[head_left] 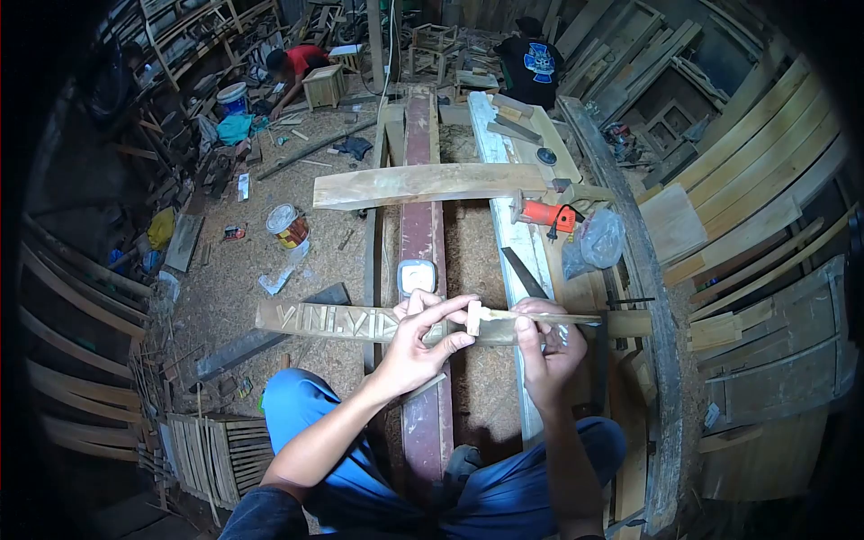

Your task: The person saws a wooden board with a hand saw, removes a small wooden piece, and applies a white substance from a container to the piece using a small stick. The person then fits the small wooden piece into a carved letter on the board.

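Note:
My left hand (423, 340) pinches a small pale wooden piece (473, 319) between thumb and fingertips. My right hand (547, 346) grips a thin stick (576, 319), its pale, uneven end touching or nearly touching that piece. Under both hands lies a long wooden board (360, 325) with raised wooden letters, which seem to read "VINI.VID"; my left hand hides the rest. Just beyond my left fingers stands a small tub (417, 276) of white stuff. A dark flat blade-like tool (525, 273) lies beyond my right hand.
A curved plank (423, 184) crosses the dark red beam (420, 229). At right are an orange power tool (544, 214) and a plastic bag (601, 239). A paint bucket (288, 226) stands on the littered floor. Two people, in red (301, 61) and black (529, 67), sit farther back.

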Motion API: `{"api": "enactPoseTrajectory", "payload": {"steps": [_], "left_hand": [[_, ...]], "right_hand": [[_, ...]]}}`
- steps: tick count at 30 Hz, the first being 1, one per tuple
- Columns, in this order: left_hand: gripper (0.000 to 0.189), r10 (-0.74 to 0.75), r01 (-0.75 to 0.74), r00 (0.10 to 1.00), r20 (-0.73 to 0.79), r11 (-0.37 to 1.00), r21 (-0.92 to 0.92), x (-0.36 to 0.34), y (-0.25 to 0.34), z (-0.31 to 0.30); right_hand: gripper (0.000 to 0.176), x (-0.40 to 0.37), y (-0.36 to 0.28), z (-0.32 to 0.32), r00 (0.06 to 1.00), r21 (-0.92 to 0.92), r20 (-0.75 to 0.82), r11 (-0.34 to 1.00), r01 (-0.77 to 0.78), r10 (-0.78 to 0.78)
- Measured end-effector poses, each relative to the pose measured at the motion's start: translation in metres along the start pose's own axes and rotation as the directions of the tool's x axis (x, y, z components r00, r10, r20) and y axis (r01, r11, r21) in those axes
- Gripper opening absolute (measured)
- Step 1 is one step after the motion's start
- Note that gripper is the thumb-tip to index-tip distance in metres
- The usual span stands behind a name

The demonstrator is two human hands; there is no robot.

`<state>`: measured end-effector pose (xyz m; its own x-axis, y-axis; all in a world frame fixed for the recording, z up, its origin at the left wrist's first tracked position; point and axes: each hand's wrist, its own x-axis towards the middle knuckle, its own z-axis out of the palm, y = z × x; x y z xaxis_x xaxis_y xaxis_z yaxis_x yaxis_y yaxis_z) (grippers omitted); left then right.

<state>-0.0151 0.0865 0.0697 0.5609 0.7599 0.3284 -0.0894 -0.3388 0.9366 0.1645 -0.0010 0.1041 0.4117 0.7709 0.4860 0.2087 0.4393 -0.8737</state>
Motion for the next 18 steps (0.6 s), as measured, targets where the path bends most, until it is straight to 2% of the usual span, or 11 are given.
{"api": "enactPoseTrajectory", "payload": {"steps": [4, 6, 9, 11, 14, 16, 18], "left_hand": [[0.057, 0.002, -0.004, 1.000, 0.020, 0.994, 0.109, 0.0003, 0.0022, -0.0019], [0.057, 0.018, -0.020, 1.000, 0.013, 0.988, 0.152, 0.0004, 0.0000, -0.0027], [0.057, 0.008, -0.009, 1.000, 0.006, 0.988, 0.156, 0.0005, -0.0003, -0.0023], [0.057, 0.006, -0.008, 1.000, 0.013, 0.989, 0.149, 0.0010, 0.0028, -0.0015], [0.057, 0.006, -0.008, 1.000, 0.016, 0.993, 0.122, 0.0012, 0.0024, 0.0021], [0.058, 0.004, -0.005, 1.000, 0.012, 0.995, 0.103, 0.0006, 0.0035, 0.0029], [0.057, 0.019, -0.021, 1.000, 0.016, 0.988, 0.156, 0.0018, 0.0074, 0.0025]], "right_hand": [[0.008, 0.0019, -0.0001, -0.0002, 0.999, -0.055, -0.014, 0.998, -0.037, 0.036], [0.008, 0.0007, -0.0006, -0.0039, 0.999, -0.008, 0.051, 1.000, -0.016, 0.016], [0.009, 0.0036, -0.0005, -0.0060, 0.999, 0.031, 0.014, 0.999, 0.032, -0.033], [0.008, 0.0029, -0.0018, -0.0071, 1.000, 0.026, 0.017, 1.000, 0.009, -0.010], [0.008, 0.0016, 0.0001, -0.0045, 0.998, -0.033, 0.059, 0.999, 0.015, -0.013], [0.009, 0.0008, -0.0012, -0.0030, 0.998, 0.013, -0.024, 0.998, -0.066, 0.066], [0.009, 0.0004, -0.0007, -0.0071, 0.996, 0.035, -0.044, 0.997, -0.075, 0.077]]}}
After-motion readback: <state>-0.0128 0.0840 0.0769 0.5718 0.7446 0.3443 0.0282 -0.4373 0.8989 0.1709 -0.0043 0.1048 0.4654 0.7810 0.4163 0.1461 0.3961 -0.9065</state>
